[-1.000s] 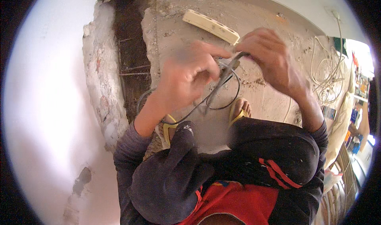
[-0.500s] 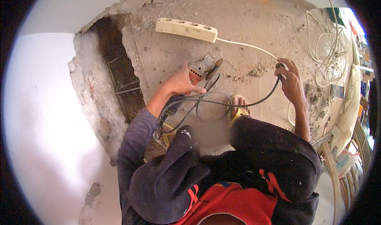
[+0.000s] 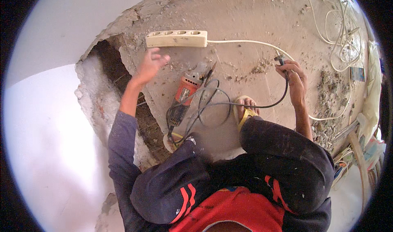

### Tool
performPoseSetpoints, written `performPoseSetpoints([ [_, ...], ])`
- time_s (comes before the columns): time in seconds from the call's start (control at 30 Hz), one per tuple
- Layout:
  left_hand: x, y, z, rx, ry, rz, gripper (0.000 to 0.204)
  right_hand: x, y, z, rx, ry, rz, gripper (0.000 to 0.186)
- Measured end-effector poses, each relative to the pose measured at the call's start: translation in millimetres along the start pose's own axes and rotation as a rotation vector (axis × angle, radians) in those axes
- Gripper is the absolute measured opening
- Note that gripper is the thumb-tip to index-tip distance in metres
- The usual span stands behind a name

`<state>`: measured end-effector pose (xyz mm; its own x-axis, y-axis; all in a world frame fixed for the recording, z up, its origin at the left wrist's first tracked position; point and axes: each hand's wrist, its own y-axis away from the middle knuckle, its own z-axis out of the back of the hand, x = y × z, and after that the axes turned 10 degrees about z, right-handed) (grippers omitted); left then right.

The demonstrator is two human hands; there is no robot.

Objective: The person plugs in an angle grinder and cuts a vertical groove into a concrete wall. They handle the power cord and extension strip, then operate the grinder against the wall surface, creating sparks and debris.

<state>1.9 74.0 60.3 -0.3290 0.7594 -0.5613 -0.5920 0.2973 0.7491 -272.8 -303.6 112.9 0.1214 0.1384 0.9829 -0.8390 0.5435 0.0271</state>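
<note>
An orange and grey angle grinder lies on the dusty floor between my feet, its disc at the far end. Its dark cord loops over the tool and runs right, up to the power plug. My right hand is closed around that plug, prongs pointing up and away. At the far left my left hand, slightly blurred, has its fingers apart and holds nothing. Just beyond its fingertips lies a cream power strip with its row of sockets facing up.
A broken-out trench with metal bars runs along the left, beside the white wall. Rubble and a coiled cream cable lie to the right. My sandalled foot is near the cord.
My left hand has let go of the grinder, which now rests on the floor, and has moved up and left to the power strip. My right hand still holds the plug.
</note>
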Motion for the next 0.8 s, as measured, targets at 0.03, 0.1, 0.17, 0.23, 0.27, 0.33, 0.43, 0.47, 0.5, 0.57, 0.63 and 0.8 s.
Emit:
performPoseSetpoints([
  [0.03,-7,-8,7,-0.062,0.056,0.064,0.09,-2,0,-1,-0.003,0.053,-0.063,0.02],
  [0.1,-17,-21,4,-0.071,0.383,0.226,0.085,-8,0,-5,0.018,0.183,-0.106,0.017],
  [0.17,-24,-36,-7,-0.143,0.611,0.301,0.079,-14,-1,-10,0.074,0.337,-0.062,0.013],
  [0.23,-29,-48,-19,-0.263,0.74,0.326,0.072,-21,2,-13,0.07,0.299,-0.201,0.014],
  [0.27,-31,-53,-20,-0.276,0.738,0.248,0.067,-25,3,-13,0.066,0.292,-0.281,0.015],
  [0.33,-34,-60,-18,-0.292,0.745,0.143,0.059,-32,8,-10,0.07,0.237,-0.247,0.031],
  [0.43,-42,-67,-5,-0.268,0.714,0.189,0.054,-38,12,1,0.119,0.19,-0.334,0.039],
  [0.47,-44,-68,-5,-0.211,0.737,0.173,0.053,-39,11,5,0.119,0.186,-0.341,0.042],
  [0.5,-47,-69,-7,-0.161,0.755,0.126,0.052,-39,9,9,0.108,0.198,-0.368,0.044],
  [0.57,-53,-71,-20,-0.063,0.821,0.013,0.052,-38,6,15,0.093,0.187,-0.353,0.042],
  [0.63,-62,-76,-44,-0.001,0.923,-0.071,0.052,-35,2,20,0.062,0.226,-0.348,0.04],
  [0.8,-85,-88,-75,-0.056,0.533,0.072,0.053,-32,-3,19,0.017,0.256,-0.323,0.039],
])
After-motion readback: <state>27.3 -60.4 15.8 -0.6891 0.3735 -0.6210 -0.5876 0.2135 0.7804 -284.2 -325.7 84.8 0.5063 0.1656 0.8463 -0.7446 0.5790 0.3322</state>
